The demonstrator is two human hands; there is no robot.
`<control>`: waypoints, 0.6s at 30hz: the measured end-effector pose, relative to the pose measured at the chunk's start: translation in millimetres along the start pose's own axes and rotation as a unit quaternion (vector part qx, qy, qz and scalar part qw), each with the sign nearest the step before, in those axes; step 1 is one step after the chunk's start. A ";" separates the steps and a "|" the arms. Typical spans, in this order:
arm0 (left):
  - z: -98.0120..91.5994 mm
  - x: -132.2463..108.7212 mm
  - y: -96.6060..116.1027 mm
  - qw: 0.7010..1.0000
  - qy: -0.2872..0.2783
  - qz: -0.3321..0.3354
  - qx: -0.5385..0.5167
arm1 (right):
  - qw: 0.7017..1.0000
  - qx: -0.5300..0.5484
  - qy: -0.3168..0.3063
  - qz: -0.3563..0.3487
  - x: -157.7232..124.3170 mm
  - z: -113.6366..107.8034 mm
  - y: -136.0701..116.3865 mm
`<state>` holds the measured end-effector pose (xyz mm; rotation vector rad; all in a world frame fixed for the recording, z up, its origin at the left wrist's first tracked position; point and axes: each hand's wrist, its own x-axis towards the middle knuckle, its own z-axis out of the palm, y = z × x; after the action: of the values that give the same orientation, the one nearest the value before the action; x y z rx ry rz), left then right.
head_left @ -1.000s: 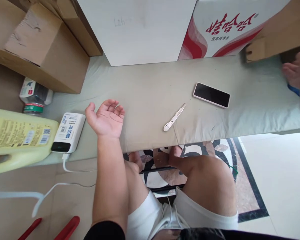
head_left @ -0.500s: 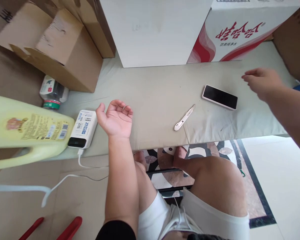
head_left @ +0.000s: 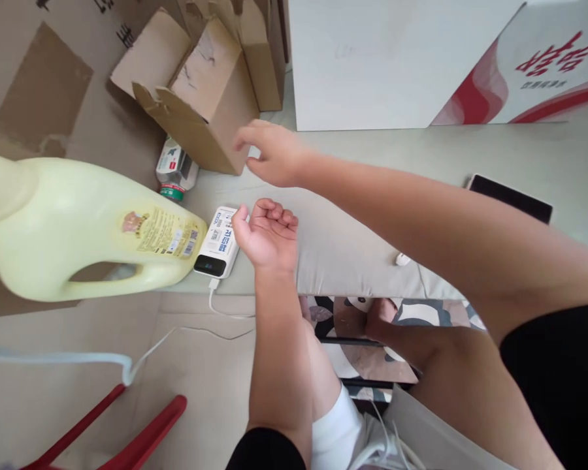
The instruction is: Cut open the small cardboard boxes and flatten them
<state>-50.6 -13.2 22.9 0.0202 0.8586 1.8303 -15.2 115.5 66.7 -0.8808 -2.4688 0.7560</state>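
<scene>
My left hand [head_left: 268, 235] rests palm up near the front edge of the covered surface, fingers loosely curled and apart, with nothing in it. Right beside its thumb lies a white power bank [head_left: 218, 243] with a dark display and a white cable [head_left: 213, 297] plugged into its end. My right hand [head_left: 273, 154] is stretched across to the left, in the air near an open cardboard box [head_left: 225, 98]; its fingers are bent and hold nothing I can see. Under the right forearm, a phone [head_left: 512, 197] and the end of a white utility knife [head_left: 402, 259] show in part.
A large pale yellow jug [head_left: 93, 215] lies at the left, with a green-capped bottle [head_left: 174, 171] behind it. A white box [head_left: 362, 65] and a red-and-white carton [head_left: 485, 85] stand along the back. Red bars [head_left: 147, 434] are at the lower left.
My right hand has swept from the far right across to the left, over the phone and knife. The view has turned left. My left hand keeps its place beside the power bank.
</scene>
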 end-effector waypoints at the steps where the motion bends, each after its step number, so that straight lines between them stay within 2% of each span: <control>1: -1.0 0.3 1.2 1.000 -0.002 -0.002 -0.004 | 1.000 -0.008 -0.008 -0.008 14.6 9.5 -7.9; 3: -3.0 1.1 2.9 1.000 -0.007 -0.006 -0.010 | 0.999 -0.019 -0.025 -0.008 40.9 26.0 -17.4; 6: -4.3 2.3 3.9 1.000 -0.011 -0.013 -0.008 | 0.999 -0.025 -0.032 -0.035 70.6 44.2 -18.8; 8: -3.8 2.9 3.1 1.000 -0.005 -0.015 0.004 | 0.998 -0.020 -0.012 -0.064 79.1 49.5 -13.6; 10: -2.9 3.4 1.0 1.000 0.008 -0.003 0.024 | 0.997 -0.019 0.001 -0.071 74.0 46.9 -4.3; 11: -2.5 3.7 -0.4 0.999 0.024 0.018 0.035 | 0.997 -0.017 0.011 -0.070 65.6 42.2 1.6; 13: -2.3 3.8 -3.5 0.990 0.083 0.105 0.050 | 0.996 -0.007 0.047 -0.071 36.3 26.1 14.5; 14: -2.6 3.5 -4.8 0.978 0.121 0.161 0.055 | 0.992 0.012 0.097 -0.076 15.7 15.1 20.6; 16: -4.3 2.3 -6.0 0.940 0.189 0.276 0.075 | 0.986 0.031 0.144 -0.077 -35.2 -11.0 29.5; 18: -7.3 1.1 -5.6 0.893 0.229 0.372 0.109 | 0.984 0.005 0.151 -0.094 -94.0 -38.5 31.9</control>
<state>-49.4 -15.3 14.0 0.0710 1.5411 2.4911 87.0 86.7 58.7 -0.6882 -2.2376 0.5267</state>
